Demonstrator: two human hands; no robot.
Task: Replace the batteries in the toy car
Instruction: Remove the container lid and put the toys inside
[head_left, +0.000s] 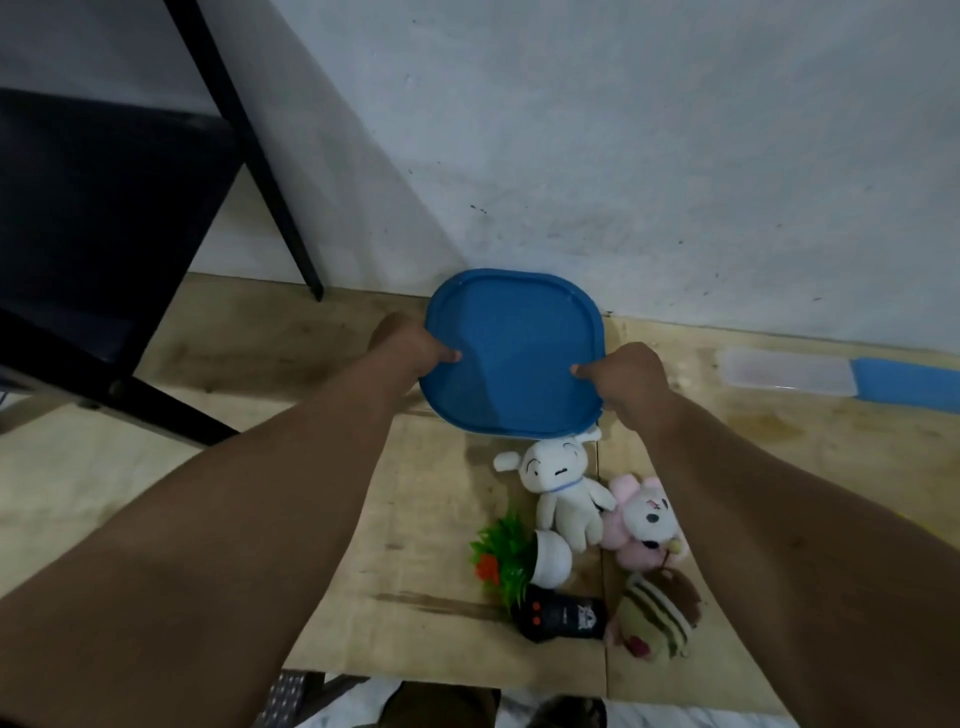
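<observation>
Gripping a blue lid (514, 358) by its two side edges, both hands hold it tilted above the wooden desk (415, 519), close to the grey wall (623, 156). Left hand (410, 345): thumb curled over the lid's top face, remaining fingers hidden behind the rim. Right hand (631, 382): thumb likewise pressed on the top face at the opposite edge, fingers out of sight beneath. Just below the lid's near edge lies a white plush dog (558, 488), touching a pink plush animal (647, 522) on its right. Nearer the viewer, a small artificial plant (506, 556) lies tipped over in its white pot (553, 558). A black object with red marks (563, 618) rests beside the plant; whether it is the toy car cannot be told. A striped green-and-brown plush (657, 616) sits to its right. Far right on the desk: a clear plastic box (787, 374) next to a blue lid-like piece (909, 379). A dark chair (104, 234) stands at left
</observation>
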